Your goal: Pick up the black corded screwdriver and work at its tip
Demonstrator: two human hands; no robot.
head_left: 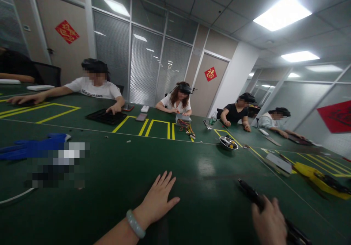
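My left hand (pixel 158 199) lies flat on the green table (pixel 109 172), palm down with its fingers spread, and a pale green bangle (pixel 135 224) circles its wrist. At the lower right, my right hand (pixel 269 219) is on a black pen-shaped tool (pixel 251 193), fingers curled over its body. The tool's tip points up and to the left, away from me. Behind that hand, a black part runs toward the bottom edge; its link to the tool is hidden.
Blue gloves (pixel 35 146) lie at the left, near a pixelated object and a white cable (pixel 18 196). A metal bowl (pixel 229 143) with small parts stands ahead. A grey box (pixel 278 164) and yellow bag (pixel 318 179) lie right. Several people sit across the table, beside a bottle (pixel 212 121).
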